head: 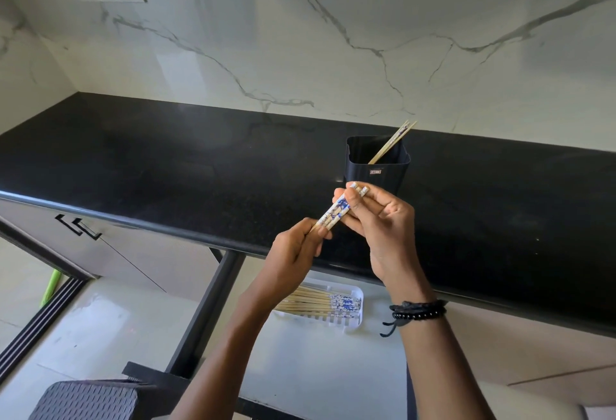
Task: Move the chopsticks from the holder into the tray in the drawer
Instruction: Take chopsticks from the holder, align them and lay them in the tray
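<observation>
A: Head view: why are both hands on the held chopsticks [336, 211]?

B: Likely to align them. Left hand [295, 253] pinches the plain tips; right hand [380, 219] grips the patterned ends. Long axis runs lower-left to upper-right, above the counter [166, 166].

A: Others?

B: Some in the tray [356, 293], some leaning in the holder [376, 166].

The small label [376, 171] on the black holder [376, 183] is too tiny to read.
</observation>
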